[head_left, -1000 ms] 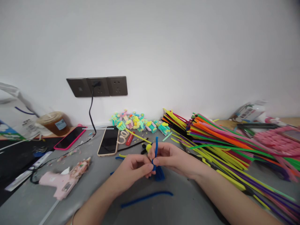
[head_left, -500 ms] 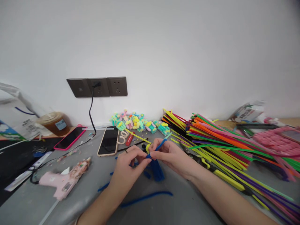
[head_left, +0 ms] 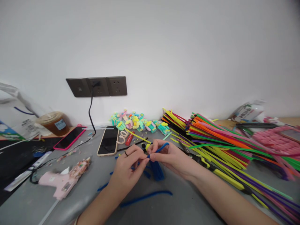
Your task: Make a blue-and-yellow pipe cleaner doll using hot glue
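Observation:
Between both hands is a blue pipe cleaner (head_left: 162, 147), its free end sticking out over the right fingers. My left hand (head_left: 128, 165) pinches its near end between thumb and forefinger. Close against it, my right hand (head_left: 167, 157) grips the same piece with thumb and fingers. Just below them on the grey table lies a bundled blue pipe-cleaner piece (head_left: 157, 171), partly behind the hands. A loose blue pipe cleaner (head_left: 147, 197) lies nearer to me, and more short blue bits are half hidden by the left hand.
A pink glue gun (head_left: 63, 181) and phone (head_left: 108, 141) lie left. Small pastel pipe-cleaner pieces (head_left: 138, 121) sit by the wall. Bundles of coloured pipe cleaners (head_left: 217, 137) and yellow-handled pliers (head_left: 228, 179) fill the right. A lidded drink cup (head_left: 55, 124) stands far left.
The free end of the blue pipe cleaner now points lower and more to the right, curving over the right fingers. Both hands stay in nearly the same place.

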`<state>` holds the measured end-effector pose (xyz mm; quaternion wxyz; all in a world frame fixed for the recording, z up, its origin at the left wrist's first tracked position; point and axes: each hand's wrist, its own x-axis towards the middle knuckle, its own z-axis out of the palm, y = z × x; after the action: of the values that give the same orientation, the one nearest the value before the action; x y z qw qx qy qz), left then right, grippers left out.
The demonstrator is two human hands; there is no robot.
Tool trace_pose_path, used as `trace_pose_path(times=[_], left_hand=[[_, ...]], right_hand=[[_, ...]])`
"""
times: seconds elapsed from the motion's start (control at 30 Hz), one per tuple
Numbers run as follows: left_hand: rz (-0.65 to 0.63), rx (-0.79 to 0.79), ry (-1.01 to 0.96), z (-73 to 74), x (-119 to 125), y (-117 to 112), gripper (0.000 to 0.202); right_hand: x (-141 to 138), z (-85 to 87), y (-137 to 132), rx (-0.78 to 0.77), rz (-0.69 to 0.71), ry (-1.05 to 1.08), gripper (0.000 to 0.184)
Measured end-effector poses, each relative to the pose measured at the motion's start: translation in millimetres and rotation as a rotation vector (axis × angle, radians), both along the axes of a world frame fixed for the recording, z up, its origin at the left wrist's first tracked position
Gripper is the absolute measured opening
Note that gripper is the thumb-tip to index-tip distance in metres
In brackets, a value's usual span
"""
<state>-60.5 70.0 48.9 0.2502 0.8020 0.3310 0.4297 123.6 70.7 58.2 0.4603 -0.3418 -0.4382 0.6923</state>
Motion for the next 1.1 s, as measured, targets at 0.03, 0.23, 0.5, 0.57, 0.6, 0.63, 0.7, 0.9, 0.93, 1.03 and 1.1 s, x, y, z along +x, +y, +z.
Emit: trace_pose_path(times=[0.03,0.23,0.5,0.57,0.6,0.63,0.7,0.9,0.93,1.03,1.1], left_hand=[[0.007,0.007,-0.005,0.2,-0.1,-0.1,0.015],[0.005,-0.087,-0.131,-0.7,1.4,2.3,0.013],[-0.009,-0.364,-0.262,-4.3,3.4,6.5,0.011],[-0.003,-0.375,-0.282,-4.4,3.4,6.9,0.011],[-0.001,-0.388,-0.294,-4.4,3.3,7.0,0.01],[0.001,-0.404,-0.305,-4.4,3.2,7.0,0.01],[0.001,-0.434,-0.329,-4.1,2.9,6.9,0.009],[-0.001,-0.435,-0.368,-2.8,2.3,6.5,0.005],[-0.004,-0.427,-0.369,-2.8,2.3,6.7,0.005],[-0.019,-0.374,-0.374,-3.5,2.6,7.5,0.004],[-0.055,-0.292,-0.372,-4.3,2.3,8.1,0.004]], right_hand=[[-0.2,0.8,-0.4,-0.006,0.001,0.006,0.03],[-0.6,1.9,-1.7,-0.003,-0.009,0.023,0.031],[2.3,2.1,3.7,0.26,-0.029,-0.119,0.029],[5.0,1.8,5.0,0.273,-0.018,-0.156,0.025],[6.3,1.3,5.4,0.27,-0.013,-0.157,0.024],[7.3,0.7,5.7,0.26,-0.007,-0.147,0.022],[8.3,-0.4,5.6,0.227,0.002,-0.104,0.02],[5.1,1.9,3.4,0.083,0.033,0.015,0.021],[4.9,2.5,3.0,0.064,0.039,0.029,0.021],[6.5,3.7,2.2,-0.006,0.065,0.058,0.021],[9.0,3.6,1.9,-0.061,0.1,0.077,0.022]])
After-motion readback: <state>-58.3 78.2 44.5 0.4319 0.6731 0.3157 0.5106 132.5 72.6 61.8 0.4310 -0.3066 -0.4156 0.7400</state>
